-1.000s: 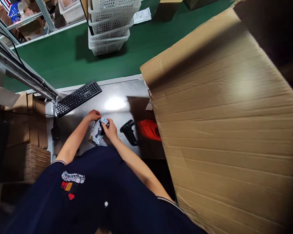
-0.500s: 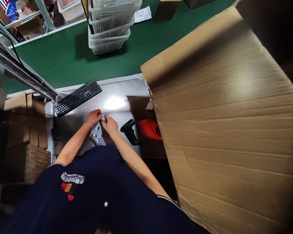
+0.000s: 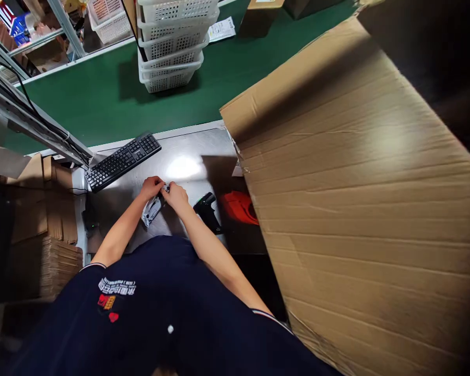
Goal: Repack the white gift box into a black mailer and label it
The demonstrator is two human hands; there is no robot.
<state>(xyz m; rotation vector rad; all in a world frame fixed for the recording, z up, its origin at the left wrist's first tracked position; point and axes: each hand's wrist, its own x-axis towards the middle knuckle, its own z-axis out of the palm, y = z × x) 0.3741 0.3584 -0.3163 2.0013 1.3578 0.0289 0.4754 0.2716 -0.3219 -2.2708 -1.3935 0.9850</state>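
Observation:
Over the metal worktop point(image 3: 198, 138), my left hand point(image 3: 152, 187) and my right hand point(image 3: 175, 195) meet at a crumpled grey-white plastic bag point(image 3: 152, 210). Both hands are closed, fingertips pinching the bag's upper end close together. The lower part of the bag hangs below my left hand, toward my body. What is inside it, if anything, I cannot make out. A black barcode scanner point(image 3: 207, 213) lies to the right of my right hand. The black keyboard point(image 3: 123, 161) sits beyond my left hand, at a slant.
A large cardboard sheet or box side point(image 3: 337, 198) takes up the right. Beside it lies a red-orange item point(image 3: 241, 207). Stacked white baskets point(image 3: 168, 78) stand on the green surface point(image 3: 90, 104) at the back. Flattened cardboard point(image 3: 60, 266) is piled at left.
The bag's hanging part has swung and turned slightly left, looking narrower. My fingers have shifted a little at its top. The whole view has moved slightly.

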